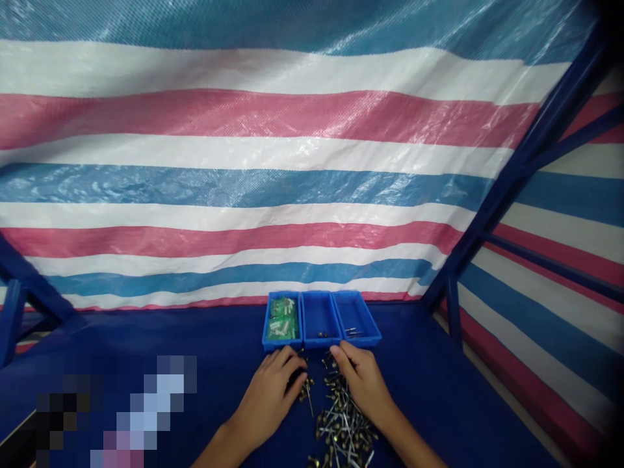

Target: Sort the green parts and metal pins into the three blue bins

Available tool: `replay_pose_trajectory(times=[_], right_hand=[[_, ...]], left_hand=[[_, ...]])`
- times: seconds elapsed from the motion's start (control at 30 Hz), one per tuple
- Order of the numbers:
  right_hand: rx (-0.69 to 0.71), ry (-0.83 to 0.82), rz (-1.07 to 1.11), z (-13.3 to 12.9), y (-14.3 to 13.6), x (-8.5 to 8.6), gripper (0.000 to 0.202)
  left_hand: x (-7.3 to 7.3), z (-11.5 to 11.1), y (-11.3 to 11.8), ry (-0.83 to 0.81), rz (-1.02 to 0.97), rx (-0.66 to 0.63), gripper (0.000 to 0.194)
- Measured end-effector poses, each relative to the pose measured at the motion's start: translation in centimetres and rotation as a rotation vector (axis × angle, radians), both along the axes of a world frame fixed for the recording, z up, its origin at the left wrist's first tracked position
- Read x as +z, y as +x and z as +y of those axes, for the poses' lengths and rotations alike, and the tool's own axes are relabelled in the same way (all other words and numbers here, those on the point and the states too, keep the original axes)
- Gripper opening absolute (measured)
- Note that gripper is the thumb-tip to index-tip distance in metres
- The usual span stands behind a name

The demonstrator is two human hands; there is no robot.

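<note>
Low in the head view, a loose pile of small metal screw-like parts with brass-coloured ends lies on the blue table. My left hand rests left of the pile, thumb and fingers curved apart beside a few of these parts; nothing shows in its grasp. At the pile's upper right edge is my right hand, its thumb and index finger pressed together; what they hold, if anything, is too small to name. Just beyond both hands stand three joined blue bins.
The left bin holds green and white packets, the middle bin a few small parts, the right bin several thin pins. Striped sheeting hangs behind, with blue frame bars at the right. A blurred patch covers the lower left.
</note>
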State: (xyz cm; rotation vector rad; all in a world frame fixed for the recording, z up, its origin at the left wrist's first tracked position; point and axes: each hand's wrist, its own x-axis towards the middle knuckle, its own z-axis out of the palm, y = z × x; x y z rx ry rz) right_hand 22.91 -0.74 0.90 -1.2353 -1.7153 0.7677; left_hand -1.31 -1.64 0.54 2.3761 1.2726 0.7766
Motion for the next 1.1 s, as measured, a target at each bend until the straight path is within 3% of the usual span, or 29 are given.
replay_pose_trajectory(times=[0.3,0.67,1.1], right_hand=[[0.039,0.031,-0.001,-0.15,-0.13,0.82,0.038],[0.02,0.011,0.082,0.1,-0.09,0.32,0.016],[0.011,0.003,0.077,0.06,-0.15,0.16,0.012]], left_hand=[[-0.18,-0.07,0.0,0.022,-0.016,-0.011,0.014],[-0.06,-0.09,0.01,0.003,-0.001,-0.003,0.014],[-0.2,-0.1,-0.02,-0.004,-0.005,-0.006,0.014]])
